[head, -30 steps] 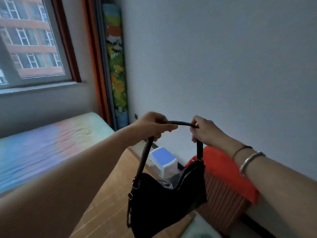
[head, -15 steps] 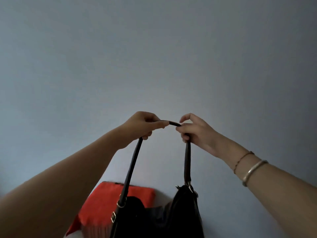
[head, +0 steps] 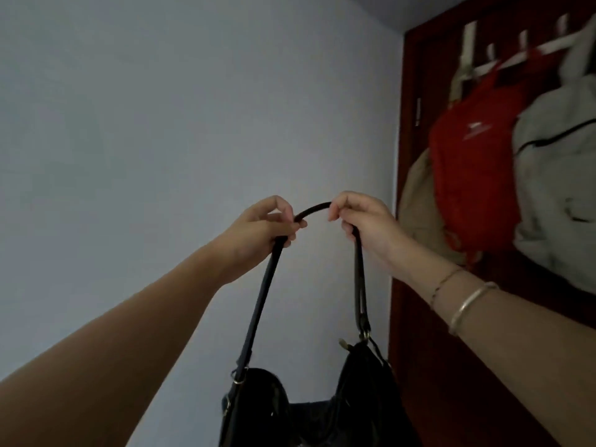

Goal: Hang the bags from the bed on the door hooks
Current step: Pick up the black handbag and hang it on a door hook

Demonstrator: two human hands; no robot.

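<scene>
A black shoulder bag (head: 309,411) hangs in front of me by its dark strap (head: 314,208). My left hand (head: 261,230) grips the strap's left side and my right hand (head: 364,224) pinches its right side, so the strap arches between them. To the right stands a dark red door (head: 451,350) with a white rack of hooks (head: 516,56) near its top. A red bag (head: 474,169), a tan bag (head: 416,204) and a pale grey backpack (head: 561,175) hang from the hooks. Both hands are left of the door and below the hooks.
A plain pale wall (head: 161,124) fills the left and middle of the view. Its corner meets the door frame (head: 398,156) just right of my right hand. Two bracelets sit on my right wrist (head: 464,304).
My view has swung right, from the bed and window past the bare wall to the door and its hooks. Both hands have kept hold of the strap and carried the bag along.
</scene>
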